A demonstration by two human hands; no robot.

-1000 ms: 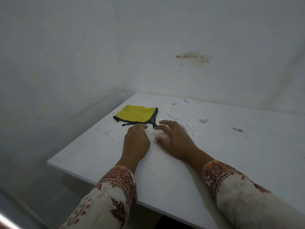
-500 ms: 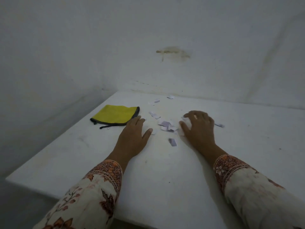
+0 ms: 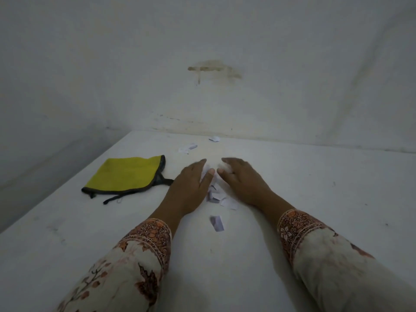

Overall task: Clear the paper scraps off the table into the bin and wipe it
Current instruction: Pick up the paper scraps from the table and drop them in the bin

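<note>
My left hand (image 3: 188, 188) and my right hand (image 3: 244, 183) lie flat on the white table (image 3: 326, 199), palms down and fingers straight. Their fingertips nearly meet, and a small heap of white paper scraps (image 3: 216, 195) lies between them. One loose scrap (image 3: 217, 222) rests nearer to me, between my wrists. Farther back lie two more scraps (image 3: 188, 147) and another (image 3: 214, 138) by the wall. A yellow cloth (image 3: 126, 174) with a dark edge lies flat just left of my left hand. No bin is in view.
White walls close the table at the back and left, meeting in a corner. A brown stain (image 3: 213, 69) marks the back wall. The table's left edge (image 3: 56, 199) drops off beside the cloth.
My two hands have come together from apart, pushing the scattered scraps into a heap between them. The view has shifted slightly, so the cloth appears more central.
</note>
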